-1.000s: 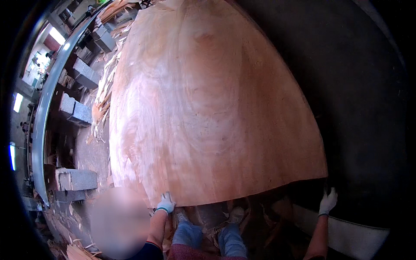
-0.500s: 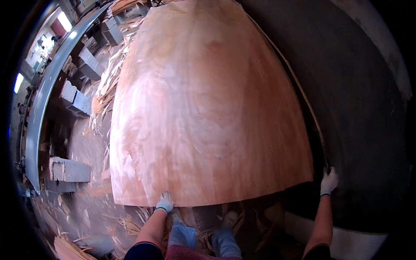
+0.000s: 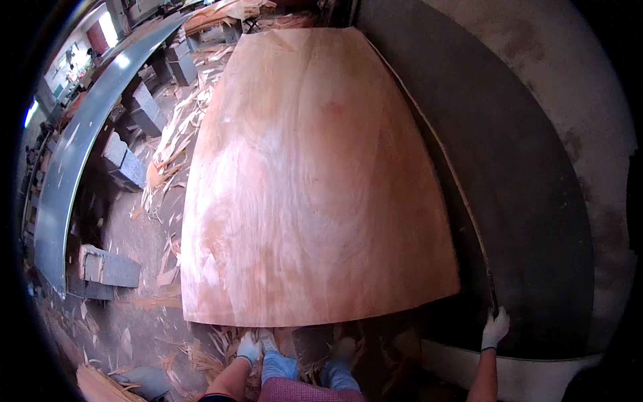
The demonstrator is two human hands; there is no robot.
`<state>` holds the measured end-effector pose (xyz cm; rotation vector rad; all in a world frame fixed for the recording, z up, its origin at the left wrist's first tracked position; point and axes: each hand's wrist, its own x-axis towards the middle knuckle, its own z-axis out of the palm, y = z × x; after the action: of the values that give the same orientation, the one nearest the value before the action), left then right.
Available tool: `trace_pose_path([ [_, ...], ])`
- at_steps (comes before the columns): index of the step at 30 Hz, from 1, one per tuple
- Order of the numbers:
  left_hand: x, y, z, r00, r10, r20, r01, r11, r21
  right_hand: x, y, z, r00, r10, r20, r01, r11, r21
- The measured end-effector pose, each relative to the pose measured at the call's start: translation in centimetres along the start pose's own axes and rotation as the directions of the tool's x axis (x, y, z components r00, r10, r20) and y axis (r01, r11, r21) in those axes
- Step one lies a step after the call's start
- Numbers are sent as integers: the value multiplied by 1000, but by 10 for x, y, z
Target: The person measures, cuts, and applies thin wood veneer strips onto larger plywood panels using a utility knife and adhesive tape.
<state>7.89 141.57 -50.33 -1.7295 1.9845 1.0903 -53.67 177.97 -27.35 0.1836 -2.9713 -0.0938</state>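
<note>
A broad sheet of wood veneer [image 3: 315,194] with reddish-brown grain lies before me, its near edge just ahead of my feet. By that edge, left of my shoes, is my white-gloved left hand [image 3: 249,347]; its fingers are too blurred to make out, and I cannot tell if they touch the sheet. Out to the right, my gloved right hand [image 3: 495,328] is closed round the near end of a long thin stick [image 3: 462,191]. The stick reaches far forward along the sheet's right side, with a dark gap between them near me.
A dark flat panel [image 3: 529,201] stretches along the right, with a pale board [image 3: 522,368] at its near end. Concrete blocks [image 3: 110,266] stand on the left beside a long shiny metal strip [image 3: 57,221]. Veneer scraps [image 3: 174,144] litter the floor.
My left hand has come off the sheet's top face and sits just nearer than its edge. The right hand has moved nearer and slightly left with the stick. The view has shifted.
</note>
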Motion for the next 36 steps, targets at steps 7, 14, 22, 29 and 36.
trace_pose_path([
  [7,-48,-42,3,992,-108,63,118,978,-172,26,-97,-48,991,-137,-3,134,967,215],
  [14,-79,-30,-19,975,-206,79,218,951,-217,-52,-145,-30,940,-185,287,113,962,249],
  [22,-48,121,-92,955,291,56,-192,751,-632,-198,-279,-22,854,-455,252,78,590,804],
  [29,-62,252,-269,966,254,54,-72,463,-883,-409,-380,-126,486,-819,305,-100,294,950],
  [36,-141,85,-261,986,145,87,17,424,-905,-371,-493,-85,367,-909,199,86,246,966],
])
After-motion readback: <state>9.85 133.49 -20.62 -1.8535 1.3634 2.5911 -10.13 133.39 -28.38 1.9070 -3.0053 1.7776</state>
